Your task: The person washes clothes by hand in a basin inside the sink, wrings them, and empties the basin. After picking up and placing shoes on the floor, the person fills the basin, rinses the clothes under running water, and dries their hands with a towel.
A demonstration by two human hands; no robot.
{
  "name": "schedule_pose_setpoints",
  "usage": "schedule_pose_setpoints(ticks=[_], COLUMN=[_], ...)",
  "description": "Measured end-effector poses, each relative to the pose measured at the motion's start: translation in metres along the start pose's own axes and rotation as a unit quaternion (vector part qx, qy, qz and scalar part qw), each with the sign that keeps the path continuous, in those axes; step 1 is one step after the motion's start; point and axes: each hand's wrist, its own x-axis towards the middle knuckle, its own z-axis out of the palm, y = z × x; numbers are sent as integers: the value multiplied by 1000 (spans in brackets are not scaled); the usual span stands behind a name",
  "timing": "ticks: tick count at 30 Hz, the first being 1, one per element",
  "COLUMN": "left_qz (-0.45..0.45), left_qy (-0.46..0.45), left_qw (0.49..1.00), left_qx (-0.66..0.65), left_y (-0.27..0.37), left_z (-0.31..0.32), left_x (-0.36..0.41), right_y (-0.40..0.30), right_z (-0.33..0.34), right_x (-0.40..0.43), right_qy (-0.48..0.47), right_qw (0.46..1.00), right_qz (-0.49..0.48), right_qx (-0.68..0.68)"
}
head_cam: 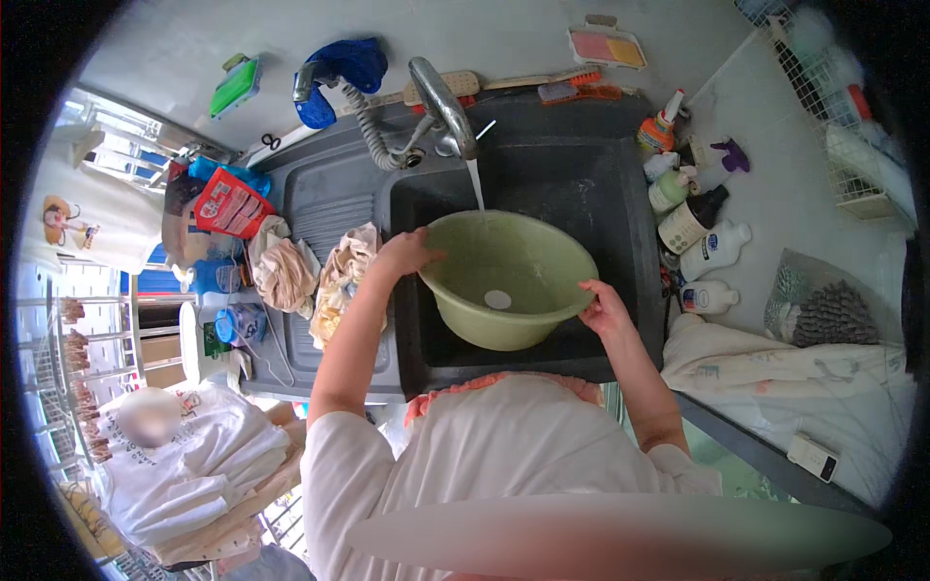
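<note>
A pale green plastic basin (508,327) stands tilted in the dark sink (603,181), with its inside towards me. My left hand (410,254) grips its left rim, and my right hand (601,306) holds the right rim between thumb and fingers. From the chrome faucet (447,109) a stream of water runs down at the basin's far edge. A round pale spot shows on the basin's bottom. On the ribbed drainboard, just left of my left hand, lies a crumpled patterned cloth (347,279), with a bundle of beige cloth (283,272) beside it.
Bottles, among them a white one (716,249), line the sink's right side. Brushes (588,91) lie along the back edge. A red pouch (231,203) and a blue-lidded tub (240,324) stand left. White clothing (196,465) hangs at lower left; a pale cloth (763,363) lies right.
</note>
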Motion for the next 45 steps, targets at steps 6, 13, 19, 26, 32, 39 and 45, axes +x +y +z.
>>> schedule_pose_setpoints(ticks=[6,13,19,26,32,39,45], left_qz=[-269,-163,-178,-152,-79,7,57], left_qy=[18,325,452,504,484,462,415], left_qw=[804,667,676,508,467,469,431], left_qx=[-530,-650,-554,-682,-735,-753,-800], left_y=[30,85,114,136,137,127,104], left_z=[-73,-87,-80,-85,-70,-73,-48], left_x=[-32,-55,-87,-94,-98,-89,-62], right_y=[24,53,20,-19,-27,-39,-21], right_z=[10,47,176,264,214,64,52], right_x=[-1,-3,42,84,44,49,8], right_qy=[34,136,-194,-281,-191,93,-13], right_qw=[997,478,908,956,648,699,914], right_qz=[50,-292,-159,-33,-429,-446,-244], right_qx=[-39,-817,-336,-79,-600,-551,-324])
